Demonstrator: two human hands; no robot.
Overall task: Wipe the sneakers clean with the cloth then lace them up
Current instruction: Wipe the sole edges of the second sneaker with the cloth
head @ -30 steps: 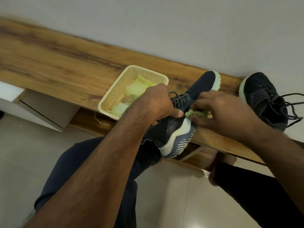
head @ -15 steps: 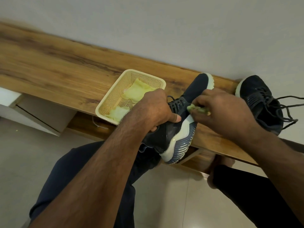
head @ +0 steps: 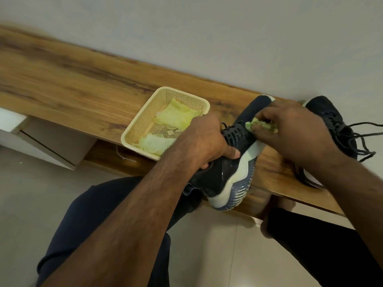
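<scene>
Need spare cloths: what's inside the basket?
Two crumpled yellow-green cloths lie in the basket; its near-right corner is hidden behind the left hand.

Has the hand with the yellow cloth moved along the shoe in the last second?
Yes. The right hand with the cloth has slid from the sneaker's midsole up toward its toe, nearer the wall.

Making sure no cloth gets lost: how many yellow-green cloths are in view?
3. Two cloths lie in the basket, one toward the wall, one nearer; a third cloth is bunched in the right hand. Others may be hidden.
</scene>
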